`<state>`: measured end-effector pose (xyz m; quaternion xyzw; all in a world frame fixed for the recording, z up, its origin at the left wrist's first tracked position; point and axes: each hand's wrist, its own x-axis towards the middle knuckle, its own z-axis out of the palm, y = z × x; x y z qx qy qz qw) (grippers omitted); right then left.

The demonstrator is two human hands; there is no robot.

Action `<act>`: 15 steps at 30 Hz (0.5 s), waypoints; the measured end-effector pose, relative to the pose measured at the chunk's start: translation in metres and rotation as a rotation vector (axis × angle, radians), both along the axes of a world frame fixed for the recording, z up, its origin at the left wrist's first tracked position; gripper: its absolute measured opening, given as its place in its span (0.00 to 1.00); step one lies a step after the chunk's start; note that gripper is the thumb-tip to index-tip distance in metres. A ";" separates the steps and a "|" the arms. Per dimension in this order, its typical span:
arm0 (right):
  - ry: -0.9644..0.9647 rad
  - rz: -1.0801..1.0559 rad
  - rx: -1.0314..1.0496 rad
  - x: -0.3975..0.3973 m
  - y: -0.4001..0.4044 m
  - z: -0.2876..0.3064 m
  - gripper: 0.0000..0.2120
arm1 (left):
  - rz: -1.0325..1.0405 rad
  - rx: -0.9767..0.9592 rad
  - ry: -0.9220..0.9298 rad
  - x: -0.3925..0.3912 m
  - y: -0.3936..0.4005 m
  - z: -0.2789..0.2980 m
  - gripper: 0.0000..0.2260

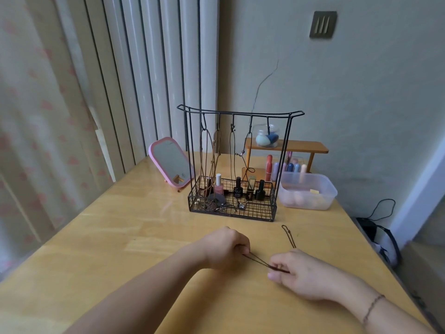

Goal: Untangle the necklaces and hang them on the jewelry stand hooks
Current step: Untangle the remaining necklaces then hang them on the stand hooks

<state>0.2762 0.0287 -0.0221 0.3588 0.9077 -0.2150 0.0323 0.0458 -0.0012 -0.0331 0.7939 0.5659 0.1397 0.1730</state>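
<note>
Right hand: the right hand [305,273] rests on the table [120,237] near its front right edge, thumb and forefinger pinching a thin dark cord [258,261]; the other fingers are curled under.
Left hand: the left hand [227,248] sits just left of the right one, a little farther in, fingertips pinching the other end of the same short stretch.
Cord: two strands run taut between the two pinches, low over the wood. Beyond the right hand the cord runs on toward the stand and ends in a small loop [285,228] lying flat on the table.
Step in hand: judged as working the last necklace straight before hanging it.
Doing it well: keep the pulls gentle and opposed, slide the fingers along the strands rather than yanking, and let the loop stay free so a knot does not tighten.
Stand: the wire stand [240,113] is at mid-table, beyond the hands. Four of its five hooks appear to carry cords that hang down into its basket; the rightmost hook [268,122] looks free.
Next: likely lift the loop end up to that free hook.
Far side: a pink mirror [169,162] stands left of the stand and a plastic tub [310,189] right of it.
</note>
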 end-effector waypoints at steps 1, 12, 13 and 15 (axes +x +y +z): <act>-0.010 0.000 0.009 0.001 0.001 0.003 0.10 | 0.025 0.016 0.014 -0.003 0.000 -0.001 0.09; 0.212 -0.331 0.032 0.040 0.053 0.042 0.03 | 0.565 0.064 0.108 -0.096 -0.011 -0.019 0.05; 0.198 -0.302 0.004 0.038 0.053 0.048 0.04 | 0.565 0.076 0.119 -0.094 -0.011 -0.021 0.05; 0.193 -0.263 0.018 0.037 0.058 0.061 0.08 | 0.561 0.126 0.073 -0.087 -0.010 -0.021 0.05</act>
